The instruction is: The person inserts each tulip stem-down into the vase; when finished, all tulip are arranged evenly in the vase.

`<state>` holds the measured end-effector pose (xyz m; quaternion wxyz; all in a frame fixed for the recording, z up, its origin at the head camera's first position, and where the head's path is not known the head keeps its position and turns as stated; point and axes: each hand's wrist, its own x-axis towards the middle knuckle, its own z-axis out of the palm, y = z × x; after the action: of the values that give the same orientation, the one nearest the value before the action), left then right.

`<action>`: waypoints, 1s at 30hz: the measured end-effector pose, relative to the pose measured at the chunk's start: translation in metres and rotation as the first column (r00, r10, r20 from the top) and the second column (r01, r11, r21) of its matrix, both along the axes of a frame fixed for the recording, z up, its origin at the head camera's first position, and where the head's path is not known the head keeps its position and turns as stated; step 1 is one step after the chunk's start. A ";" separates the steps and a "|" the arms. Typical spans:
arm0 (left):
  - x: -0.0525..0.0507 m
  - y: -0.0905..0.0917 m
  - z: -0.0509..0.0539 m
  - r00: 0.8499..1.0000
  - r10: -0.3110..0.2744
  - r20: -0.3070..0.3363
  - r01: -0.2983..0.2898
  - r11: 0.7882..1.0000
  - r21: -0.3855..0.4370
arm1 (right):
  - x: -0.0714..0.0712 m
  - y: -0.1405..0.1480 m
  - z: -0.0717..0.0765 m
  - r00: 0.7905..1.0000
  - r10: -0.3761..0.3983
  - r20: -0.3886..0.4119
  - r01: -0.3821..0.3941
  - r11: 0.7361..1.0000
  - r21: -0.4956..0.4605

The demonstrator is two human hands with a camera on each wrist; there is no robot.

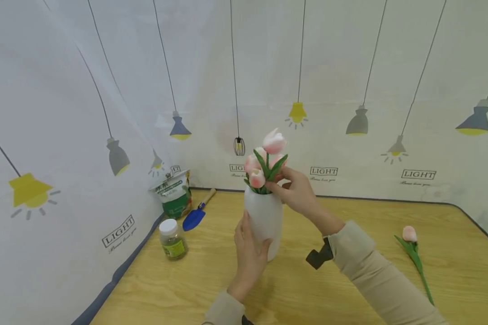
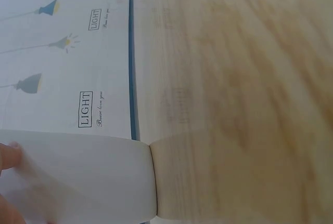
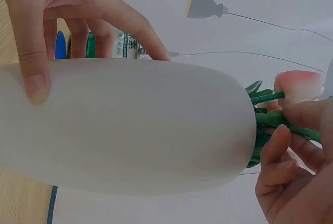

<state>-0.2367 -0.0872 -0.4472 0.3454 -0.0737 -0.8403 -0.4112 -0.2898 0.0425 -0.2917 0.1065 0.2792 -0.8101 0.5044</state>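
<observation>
A white vase [image 1: 264, 221] stands upright on the wooden table, with several pink-and-white artificial tulips in its mouth. My left hand [image 1: 249, 253] grips the vase low on its side, thumb and fingers spread around it. At the rim, my right hand [image 1: 300, 193] pinches the green stem and leaves of a tulip [image 1: 274, 142] whose bloom rises above the others. In the right wrist view, thumb and fingers meet on a green stem [image 3: 273, 119] just outside the vase mouth. The stem ends inside the vase are hidden.
Another tulip [image 1: 409, 234] lies on the table [image 1: 349, 289] at the right. To the left are a white-lidded jar [image 1: 173, 241], a blue trowel [image 1: 194, 218] with a wooden handle, and a green-and-white bag [image 1: 175, 196]. A lamp-print cloth [image 1: 341, 63] stands behind.
</observation>
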 end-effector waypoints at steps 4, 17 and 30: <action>0.000 0.000 -0.003 1.000 0.002 0.017 -0.002 1.000 0.007 | -0.001 0.001 -0.006 0.999 -0.001 0.046 -0.001 0.999 0.046; -0.001 -0.001 -0.002 1.000 0.003 -0.006 -0.003 1.000 -0.019 | -0.005 0.006 -0.008 0.998 -0.020 0.068 0.020 1.000 -0.008; -0.001 -0.001 -0.003 1.000 0.009 -0.012 -0.009 1.000 -0.013 | -0.008 0.002 -0.013 1.000 -0.021 -0.019 0.022 1.000 0.014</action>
<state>-0.2373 -0.0879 -0.4497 0.3517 -0.0746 -0.8414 -0.4035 -0.2979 0.0442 -0.3046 0.1177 0.2760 -0.8156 0.4948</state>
